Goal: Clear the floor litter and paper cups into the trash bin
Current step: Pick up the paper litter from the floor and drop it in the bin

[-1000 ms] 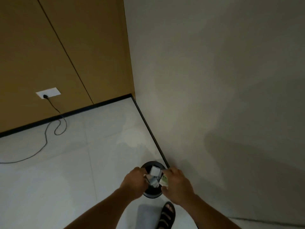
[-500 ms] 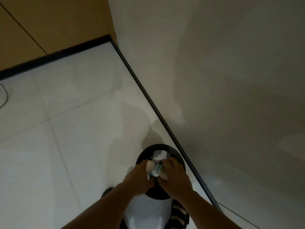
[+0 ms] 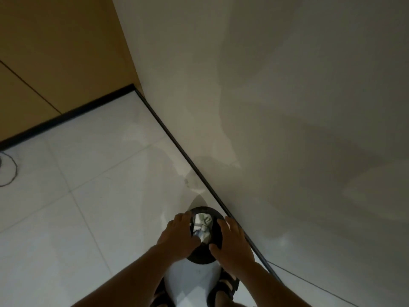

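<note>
The left hand [image 3: 178, 237] hangs over the near left edge of the trash bin [image 3: 204, 209]. Its fingers are loosely bent and reach along the rim, and I see nothing held in them. The fingertips lie right beside the crumpled litter [image 3: 202, 227], but I cannot tell if they touch it. The right hand [image 3: 233, 244] is spread flat over the bin's right side, fingers straight and apart, thumb pointing in toward the opening, and it grips nothing either.

Between the two hands, the pale grey-white wad of litter sits inside the mouth of the bin. The bin itself is small, round and black, and stands on the floor [image 3: 88, 218] hard by the wall [image 3: 287, 107].

Below the forearms I can see black strapped sandals [image 3: 224, 286] on the person's feet, close to the base of the bin. A pale blurred shape between them is one I cannot make out.

The floor is laid in big whitish tiles with a dull sheen. A thin black baseboard [image 3: 66, 117] runs along its far edge, turns at the corner, and comes down past the bin on the right. The right-hand wall is plain off-white, crossed by soft broad shadows. The far wall is tan panelling [image 3: 55, 41], cut by one dark slanting seam [image 3: 31, 87]. At the far left edge, a thin dark cable [image 3: 12, 173] loops on the tiles, well apart from the bin. The light in the room is dim.
</note>
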Demonstrator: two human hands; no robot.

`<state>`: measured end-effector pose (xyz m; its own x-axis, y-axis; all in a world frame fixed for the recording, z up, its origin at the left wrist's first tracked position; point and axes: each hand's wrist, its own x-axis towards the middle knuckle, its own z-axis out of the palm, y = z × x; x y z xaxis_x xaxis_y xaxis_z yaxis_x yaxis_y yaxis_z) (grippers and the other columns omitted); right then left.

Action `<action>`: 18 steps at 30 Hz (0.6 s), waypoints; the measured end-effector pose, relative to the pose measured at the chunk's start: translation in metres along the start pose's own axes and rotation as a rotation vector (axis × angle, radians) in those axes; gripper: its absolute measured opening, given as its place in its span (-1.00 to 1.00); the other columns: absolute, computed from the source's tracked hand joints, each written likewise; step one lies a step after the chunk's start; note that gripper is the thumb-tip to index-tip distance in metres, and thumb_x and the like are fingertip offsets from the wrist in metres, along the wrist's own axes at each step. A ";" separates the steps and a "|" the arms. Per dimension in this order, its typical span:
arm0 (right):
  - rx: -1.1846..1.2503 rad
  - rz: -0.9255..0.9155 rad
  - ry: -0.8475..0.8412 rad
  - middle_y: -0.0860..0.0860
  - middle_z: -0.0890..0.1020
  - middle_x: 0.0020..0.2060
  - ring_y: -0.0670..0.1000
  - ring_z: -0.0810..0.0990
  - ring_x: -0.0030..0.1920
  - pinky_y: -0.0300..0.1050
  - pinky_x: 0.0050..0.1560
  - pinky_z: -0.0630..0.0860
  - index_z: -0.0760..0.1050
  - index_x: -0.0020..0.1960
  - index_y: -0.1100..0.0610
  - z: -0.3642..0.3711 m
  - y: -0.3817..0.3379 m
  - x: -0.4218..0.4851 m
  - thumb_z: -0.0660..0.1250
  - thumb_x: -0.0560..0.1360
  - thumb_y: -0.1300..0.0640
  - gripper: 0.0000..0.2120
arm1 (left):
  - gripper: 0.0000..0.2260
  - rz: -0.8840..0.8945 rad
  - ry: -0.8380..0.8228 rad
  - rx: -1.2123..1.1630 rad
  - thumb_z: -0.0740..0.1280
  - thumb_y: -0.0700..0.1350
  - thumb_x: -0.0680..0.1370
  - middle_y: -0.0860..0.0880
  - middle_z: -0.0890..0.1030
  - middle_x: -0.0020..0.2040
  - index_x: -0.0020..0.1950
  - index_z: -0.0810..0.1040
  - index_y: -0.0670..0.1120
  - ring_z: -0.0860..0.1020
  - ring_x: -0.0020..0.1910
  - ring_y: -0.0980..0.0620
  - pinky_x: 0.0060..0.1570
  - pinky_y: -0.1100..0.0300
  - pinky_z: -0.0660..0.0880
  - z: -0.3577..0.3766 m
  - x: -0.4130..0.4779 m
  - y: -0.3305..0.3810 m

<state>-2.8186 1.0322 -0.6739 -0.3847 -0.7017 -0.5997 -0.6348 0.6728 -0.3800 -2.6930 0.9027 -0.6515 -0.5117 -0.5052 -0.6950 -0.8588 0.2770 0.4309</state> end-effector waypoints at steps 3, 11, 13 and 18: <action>0.010 -0.029 0.046 -0.04 0.07 0.54 0.07 0.07 0.52 0.03 0.40 0.31 0.07 0.55 -0.03 -0.053 -0.023 -0.036 0.27 0.52 -0.11 -0.32 | -0.31 0.065 0.021 0.080 0.30 0.09 0.51 -0.06 0.16 0.51 0.54 0.04 -0.03 0.21 0.45 -0.10 0.34 0.04 0.29 -0.045 -0.038 0.040; -0.049 0.050 0.214 0.00 0.11 0.53 0.14 0.14 0.49 0.12 0.37 0.35 0.09 0.55 -0.03 -0.166 -0.048 -0.131 0.31 0.50 -0.14 -0.29 | -0.34 0.359 0.082 0.234 0.30 0.08 0.54 -0.11 0.18 0.51 0.55 0.10 -0.07 0.20 0.46 -0.10 0.41 0.06 0.23 -0.124 -0.115 0.130; -0.029 0.110 0.277 0.00 0.11 0.53 0.14 0.14 0.49 0.12 0.38 0.35 0.09 0.54 -0.03 -0.176 -0.056 -0.156 0.31 0.50 -0.15 -0.29 | -0.34 0.436 0.066 0.327 0.29 0.09 0.54 -0.10 0.18 0.51 0.55 0.09 -0.07 0.18 0.46 -0.11 0.42 0.03 0.22 -0.137 -0.130 0.139; 0.020 0.275 0.450 -0.01 0.09 0.54 0.12 0.11 0.50 0.13 0.37 0.35 0.08 0.54 -0.05 -0.175 -0.074 -0.233 0.32 0.49 -0.17 -0.27 | -0.32 0.635 0.032 0.582 0.24 0.17 0.53 -0.02 0.09 0.54 0.56 0.04 0.00 0.09 0.49 -0.09 0.42 -0.04 0.19 -0.154 -0.175 0.160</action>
<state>-2.7999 1.1048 -0.3828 -0.7878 -0.5268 -0.3190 -0.4587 0.8476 -0.2668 -2.7372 0.9101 -0.3723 -0.9059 -0.1328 -0.4022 -0.2909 0.8853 0.3628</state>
